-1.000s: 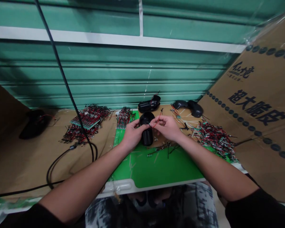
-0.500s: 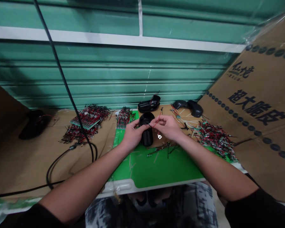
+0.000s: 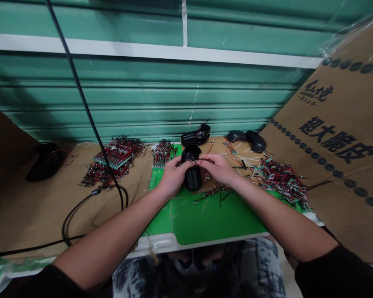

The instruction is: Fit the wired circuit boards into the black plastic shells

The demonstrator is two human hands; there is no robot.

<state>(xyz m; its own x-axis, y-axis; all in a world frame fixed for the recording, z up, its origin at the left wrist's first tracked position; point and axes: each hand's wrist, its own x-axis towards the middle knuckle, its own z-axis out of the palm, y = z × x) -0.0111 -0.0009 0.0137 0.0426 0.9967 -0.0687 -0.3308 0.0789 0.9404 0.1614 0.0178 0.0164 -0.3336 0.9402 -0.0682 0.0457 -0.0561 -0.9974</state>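
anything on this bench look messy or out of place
Mainly the tangled heap of wired parts at the right: its wires point every way, while the small boards left of centre sit lined up. Some loose pieces also lie strewn nearer the wearer than the right hand.

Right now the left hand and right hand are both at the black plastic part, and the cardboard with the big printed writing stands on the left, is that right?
Not quite: the cardboard with the big printed writing stands on the right, as the head view shows. The left hand and right hand are both at the black plastic part.
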